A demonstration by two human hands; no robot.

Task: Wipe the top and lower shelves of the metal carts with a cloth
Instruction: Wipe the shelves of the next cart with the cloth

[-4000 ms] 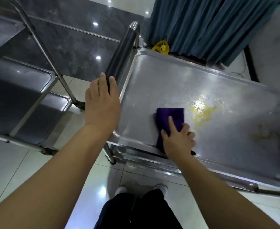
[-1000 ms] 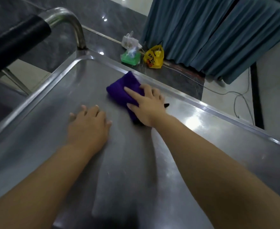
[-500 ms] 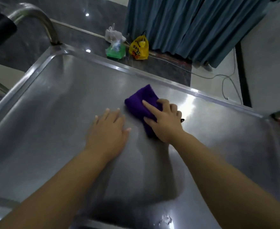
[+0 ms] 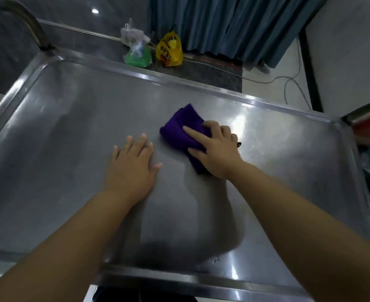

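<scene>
Near the middle of the frame, on the top shelf [image 4: 70, 138] of the metal cart [image 4: 201, 280], lay the folded purple cloth [image 4: 179, 129], pinned under the right hand [image 4: 216, 151]. The index finger ran straight across it, the other fingers were bent over its far side and the thumb lay against its near edge. This hold looked meant to press the cloth flat and drive it along the steel without letting it bunch or slip. Just to the left, apart from the cloth, the left hand [image 4: 131, 166] lay flat on the bare metal with fingers straight and slightly spread, holding nothing. I judged it served as a prop while the person leaned over, and perhaps to stop the cart rolling. The shelf was a shallow tray with a raised rim all round, and within it showed the cloth, the two hands and a few small drops [image 4: 215, 260] near the lower edge. At the upper left a curved handle [image 4: 22, 20] rose from the corner. Beyond the far rim, on the dark floor at the top of the frame, stood two plastic bags: a clear bag [image 4: 137, 55] with something green in it, and a yellow bag [image 4: 168, 51] whose contents could not be told. Behind them hung a blue curtain [image 4: 234, 25], and a thin cable [image 4: 288, 83] trailed over the pale floor at the upper right.
</scene>
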